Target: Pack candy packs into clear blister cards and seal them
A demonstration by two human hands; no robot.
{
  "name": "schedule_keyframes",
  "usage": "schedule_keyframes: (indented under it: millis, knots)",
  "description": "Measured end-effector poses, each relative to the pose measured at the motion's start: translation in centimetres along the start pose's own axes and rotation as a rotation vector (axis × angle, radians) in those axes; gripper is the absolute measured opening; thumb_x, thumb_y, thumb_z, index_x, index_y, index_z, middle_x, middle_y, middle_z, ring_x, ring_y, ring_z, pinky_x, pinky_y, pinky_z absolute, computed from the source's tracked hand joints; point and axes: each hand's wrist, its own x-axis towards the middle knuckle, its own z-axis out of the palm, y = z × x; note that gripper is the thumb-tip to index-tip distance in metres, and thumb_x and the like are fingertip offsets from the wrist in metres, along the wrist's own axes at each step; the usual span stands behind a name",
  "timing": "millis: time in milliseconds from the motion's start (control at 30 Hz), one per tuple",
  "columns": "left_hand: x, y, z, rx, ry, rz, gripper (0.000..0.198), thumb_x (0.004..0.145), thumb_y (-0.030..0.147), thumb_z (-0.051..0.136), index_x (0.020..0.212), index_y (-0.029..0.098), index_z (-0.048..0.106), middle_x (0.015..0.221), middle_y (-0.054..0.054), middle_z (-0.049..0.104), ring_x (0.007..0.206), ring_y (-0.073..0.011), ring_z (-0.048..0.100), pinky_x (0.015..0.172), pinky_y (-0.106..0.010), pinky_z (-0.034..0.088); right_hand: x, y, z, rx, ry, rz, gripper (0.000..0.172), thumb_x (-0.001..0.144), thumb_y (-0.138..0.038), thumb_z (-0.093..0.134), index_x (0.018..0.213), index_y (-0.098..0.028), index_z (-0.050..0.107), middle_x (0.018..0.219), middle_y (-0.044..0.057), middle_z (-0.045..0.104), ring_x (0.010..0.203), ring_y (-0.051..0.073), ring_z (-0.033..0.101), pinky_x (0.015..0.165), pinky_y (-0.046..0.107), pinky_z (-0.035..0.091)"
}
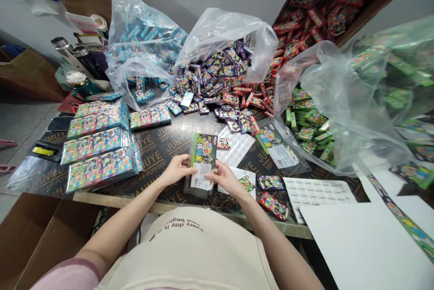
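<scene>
Between my hands is a printed plastic pouch (205, 147), black and green with colourful lettering and a clear lower part. My left hand (177, 170) pinches its left edge. On the right edge, the thumb and fingers of my right hand (224, 178) are closed. Just beyond the pouch, a small red packet (223, 143) lies by a white sticker sheet (240, 147). To the right of my right hand are a green packet (247, 183), a purple packet (270, 182) and a red packet (274, 205). Similar flat pouches (276, 141) lie farther right.
Stacks of filled four-packet pouches (100, 166) stand at the left. Clear bags spill blue packets (144, 95), purple packets (210, 73) and green packets (307, 120) along the back. Red packets (291, 48) pour from a carton. A label sheet (318, 190) lies near the right front edge.
</scene>
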Motion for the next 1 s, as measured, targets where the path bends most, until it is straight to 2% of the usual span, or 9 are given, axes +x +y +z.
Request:
schedule_keyframes:
  millis: [167, 333, 433, 500, 600, 767, 833, 933, 1000]
  knots:
    - [-1.2, -1.3, 0.4, -0.057, -0.157, -0.095, 0.048, 0.059, 0.032, 0.081, 0.099, 0.008, 0.067, 0.093, -0.01, 0.073, 0.083, -0.0214, 0.067, 0.08, -0.034, 0.052, 0.0, 0.0, -0.5, 0.023, 0.194, -0.132, 0.047, 0.061, -0.031, 0.081, 0.102, -0.021, 0.062, 0.103, 0.003, 0.071, 0.092, 0.019, 0.067, 0.087, 0.035, 0.053]
    - [-1.0, -0.2, 1.2, -0.195, 0.154, 0.002, 0.045, 0.063, 0.039, 0.078, 0.097, 0.012, 0.071, 0.089, -0.008, 0.074, 0.076, -0.0193, 0.067, 0.073, -0.031, 0.052, -0.6, -1.1, 1.0, 0.048, 0.26, -0.191, 0.038, 0.067, -0.039, 0.077, 0.099, -0.022, 0.066, 0.102, 0.003, 0.072, 0.096, 0.02, 0.066, 0.092, 0.036, 0.049]
    - [-1.0, 0.4, 1.9, -0.268, 0.198, -0.033, 0.044, 0.055, 0.038, 0.083, 0.088, 0.011, 0.073, 0.076, -0.006, 0.073, 0.064, -0.0165, 0.064, 0.065, -0.028, 0.05, -0.8, -1.7, 2.4, 0.259, 0.384, -0.204, 0.038, 0.078, -0.054, 0.06, 0.101, -0.025, 0.067, 0.102, 0.002, 0.072, 0.102, 0.022, 0.064, 0.092, 0.038, 0.049]
    - [-1.2, 0.8, 2.4, -0.329, 0.216, -0.054, 0.042, 0.057, 0.041, 0.082, 0.084, 0.011, 0.074, 0.072, -0.005, 0.072, 0.06, -0.0145, 0.062, 0.061, -0.026, 0.049, -0.7, -2.2, 3.2, 0.369, 0.437, -0.182, 0.035, 0.078, -0.053, 0.058, 0.093, -0.023, 0.07, 0.095, 0.002, 0.074, 0.1, 0.023, 0.065, 0.091, 0.039, 0.049]
    - [-1.3, 1.8, 2.8, -0.461, 0.256, -0.115, 0.04, 0.062, 0.048, 0.077, 0.077, 0.011, 0.074, 0.068, -0.006, 0.071, 0.056, -0.0128, 0.06, 0.057, -0.024, 0.047, -0.7, -3.1, 3.7, 0.4, 0.407, -0.135, 0.017, 0.068, -0.034, 0.067, 0.079, -0.022, 0.072, 0.088, 0.002, 0.075, 0.096, 0.022, 0.066, 0.089, 0.035, 0.05]
    - [-1.2, 3.9, 2.0, -0.497, 0.185, -0.238, 0.027, 0.048, 0.026, 0.083, 0.069, 0.013, 0.073, 0.074, -0.006, 0.073, 0.064, -0.0149, 0.064, 0.062, -0.026, 0.049, -1.1, -3.9, 3.1, 0.364, 0.246, -0.072, 0.011, 0.06, -0.022, 0.071, 0.071, -0.022, 0.068, 0.081, 0.001, 0.075, 0.081, 0.02, 0.069, 0.079, 0.035, 0.053]
    - [-1.7, 4.5, 1.6, -0.334, 0.215, -0.13, 0.025, 0.051, 0.024, 0.082, 0.073, 0.015, 0.074, 0.077, -0.006, 0.073, 0.067, -0.0161, 0.065, 0.065, -0.028, 0.051, -1.3, -3.8, 2.7, 0.187, 0.313, -0.182, 0.011, 0.063, -0.024, 0.074, 0.073, -0.022, 0.07, 0.081, 0.002, 0.075, 0.077, 0.019, 0.069, 0.077, 0.035, 0.053]
    - [-2.8, 5.2, 1.6, 0.073, 0.317, 0.222, 0.013, 0.063, 0.025, 0.078, 0.073, 0.018, 0.075, 0.076, -0.005, 0.074, 0.072, -0.0166, 0.066, 0.073, -0.03, 0.051, -1.6, -3.5, 2.3, -0.143, 0.442, -0.407, 0.008, 0.07, -0.026, 0.072, 0.078, -0.023, 0.074, 0.084, 0.003, 0.075, 0.08, 0.019, 0.069, 0.08, 0.035, 0.054]
    - [-3.4, 5.6, 1.6, 0.269, 0.288, 0.376, 0.01, 0.066, 0.026, 0.077, 0.073, 0.019, 0.076, 0.078, -0.006, 0.074, 0.074, -0.0178, 0.066, 0.076, -0.031, 0.051, -1.8, -3.5, 2.0, -0.279, 0.434, -0.496, 0.008, 0.072, -0.025, 0.071, 0.079, -0.025, 0.075, 0.086, 0.002, 0.075, 0.083, 0.02, 0.069, 0.082, 0.035, 0.054]
